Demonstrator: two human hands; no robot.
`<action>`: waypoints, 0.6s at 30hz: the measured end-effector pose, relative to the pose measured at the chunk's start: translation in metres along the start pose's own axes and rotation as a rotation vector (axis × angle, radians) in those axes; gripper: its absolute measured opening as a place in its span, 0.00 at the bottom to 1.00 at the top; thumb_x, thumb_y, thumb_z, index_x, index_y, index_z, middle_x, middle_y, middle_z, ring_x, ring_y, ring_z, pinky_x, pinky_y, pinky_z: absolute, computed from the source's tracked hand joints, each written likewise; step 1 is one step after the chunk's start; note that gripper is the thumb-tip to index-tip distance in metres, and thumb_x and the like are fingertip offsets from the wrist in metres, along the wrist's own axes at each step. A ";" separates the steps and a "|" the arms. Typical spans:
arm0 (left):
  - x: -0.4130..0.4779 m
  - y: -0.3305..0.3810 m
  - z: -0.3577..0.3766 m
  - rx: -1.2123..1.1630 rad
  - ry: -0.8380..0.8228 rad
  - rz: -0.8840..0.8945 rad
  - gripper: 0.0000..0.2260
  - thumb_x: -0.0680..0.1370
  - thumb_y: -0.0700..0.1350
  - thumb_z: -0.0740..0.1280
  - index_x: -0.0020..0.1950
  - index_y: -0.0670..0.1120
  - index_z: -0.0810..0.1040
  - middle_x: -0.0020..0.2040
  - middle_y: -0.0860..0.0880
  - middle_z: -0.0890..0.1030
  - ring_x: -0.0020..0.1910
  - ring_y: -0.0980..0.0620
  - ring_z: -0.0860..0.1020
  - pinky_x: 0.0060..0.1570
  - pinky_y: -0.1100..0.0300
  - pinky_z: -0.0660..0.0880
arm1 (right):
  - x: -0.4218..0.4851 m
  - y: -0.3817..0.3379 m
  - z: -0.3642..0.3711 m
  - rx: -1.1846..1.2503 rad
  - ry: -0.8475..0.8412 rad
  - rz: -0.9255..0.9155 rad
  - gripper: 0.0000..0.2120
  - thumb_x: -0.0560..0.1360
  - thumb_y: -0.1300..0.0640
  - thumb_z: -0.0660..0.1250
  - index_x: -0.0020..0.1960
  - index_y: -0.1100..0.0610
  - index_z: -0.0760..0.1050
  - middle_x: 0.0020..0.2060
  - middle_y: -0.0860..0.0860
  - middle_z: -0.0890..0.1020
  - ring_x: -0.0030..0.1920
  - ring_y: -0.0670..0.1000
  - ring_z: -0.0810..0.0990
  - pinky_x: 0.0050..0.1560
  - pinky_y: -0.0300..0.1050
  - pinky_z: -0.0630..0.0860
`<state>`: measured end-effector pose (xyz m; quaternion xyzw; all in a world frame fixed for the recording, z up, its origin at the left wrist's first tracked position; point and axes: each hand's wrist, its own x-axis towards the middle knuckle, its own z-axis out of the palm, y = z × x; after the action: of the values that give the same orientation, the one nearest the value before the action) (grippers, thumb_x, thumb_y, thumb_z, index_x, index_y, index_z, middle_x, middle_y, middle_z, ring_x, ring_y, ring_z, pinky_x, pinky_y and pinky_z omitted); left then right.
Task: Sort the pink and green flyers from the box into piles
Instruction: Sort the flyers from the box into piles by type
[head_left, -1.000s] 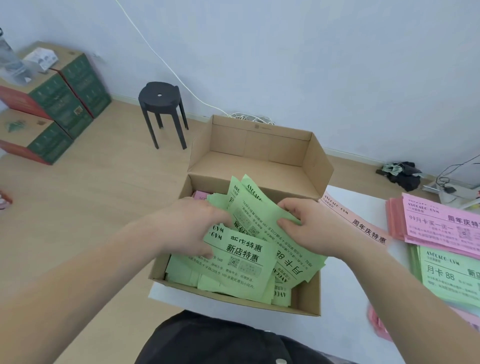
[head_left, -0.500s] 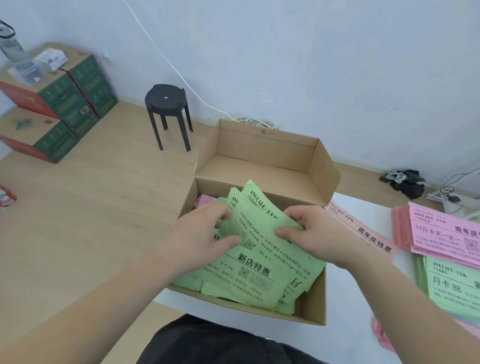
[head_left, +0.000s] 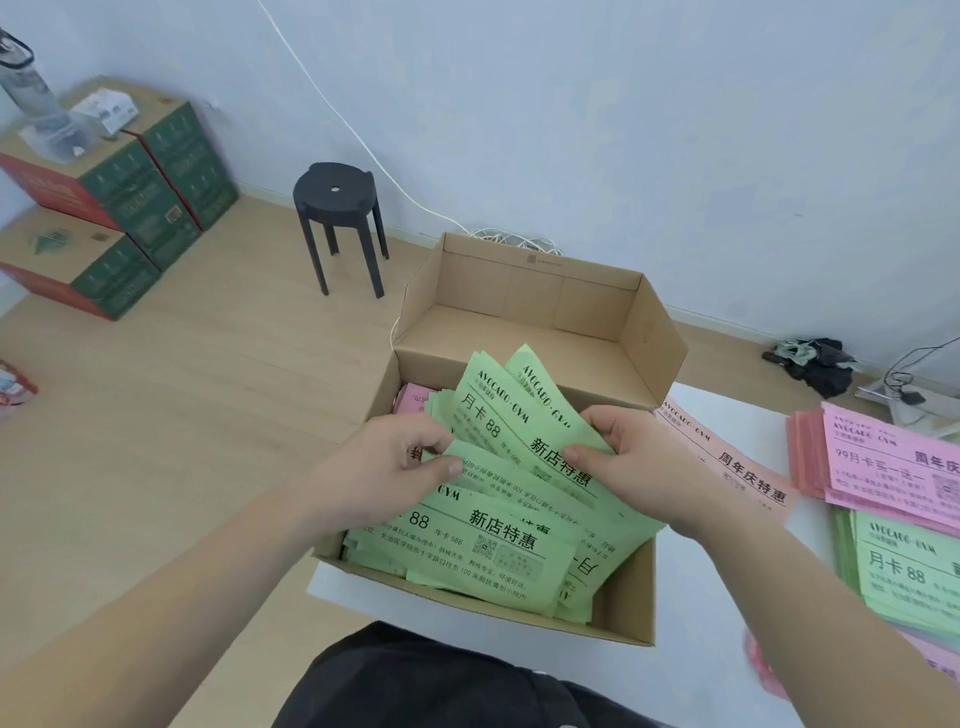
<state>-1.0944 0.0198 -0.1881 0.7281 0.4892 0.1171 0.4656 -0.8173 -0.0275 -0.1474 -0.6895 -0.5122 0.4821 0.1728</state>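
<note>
An open cardboard box (head_left: 626, 613) sits on the white table (head_left: 727, 597), filled with green flyers (head_left: 498, 545). A pink flyer (head_left: 413, 397) peeks out at the box's back left corner. My left hand (head_left: 384, 467) pinches the left edges of several fanned green flyers. My right hand (head_left: 639, 462) grips the raised green flyers (head_left: 509, 410) at their right side, thumb on top. A pink pile (head_left: 893, 462) and a green pile (head_left: 909, 566) lie at the right of the table. One pink flyer (head_left: 737, 467) lies beside the box.
A black stool (head_left: 337, 208) stands on the wooden floor behind the box. Green and red cartons (head_left: 119, 208) are stacked at the far left with a bottle on top. Dark cloth (head_left: 815, 358) and cables lie by the wall at the right.
Both hands have lifted and fanned the green flyers higher in the box, exposing another flyer's print. The view has shifted slightly.
</note>
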 end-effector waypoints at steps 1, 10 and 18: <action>0.001 0.004 -0.005 0.030 0.000 0.014 0.08 0.79 0.57 0.69 0.45 0.55 0.82 0.44 0.51 0.83 0.40 0.54 0.78 0.47 0.50 0.81 | 0.001 0.000 -0.001 -0.043 -0.002 -0.012 0.04 0.82 0.56 0.69 0.50 0.49 0.81 0.44 0.41 0.88 0.44 0.44 0.87 0.50 0.48 0.84; 0.000 0.094 -0.098 0.399 0.251 0.645 0.19 0.78 0.34 0.55 0.55 0.49 0.83 0.48 0.51 0.77 0.50 0.52 0.75 0.53 0.62 0.70 | 0.011 -0.019 -0.001 -0.191 -0.259 -0.067 0.10 0.83 0.58 0.65 0.54 0.45 0.82 0.51 0.41 0.87 0.53 0.44 0.86 0.59 0.48 0.81; 0.005 0.091 -0.059 0.590 -0.164 0.518 0.21 0.77 0.41 0.55 0.56 0.57 0.85 0.48 0.56 0.77 0.47 0.57 0.73 0.49 0.57 0.71 | 0.031 -0.021 0.034 -0.351 -0.369 -0.004 0.14 0.82 0.49 0.63 0.58 0.57 0.78 0.53 0.56 0.85 0.57 0.58 0.81 0.60 0.51 0.76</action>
<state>-1.0740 0.0487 -0.0857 0.9367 0.2636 0.0267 0.2290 -0.8568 -0.0002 -0.1636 -0.6084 -0.6122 0.5031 -0.0448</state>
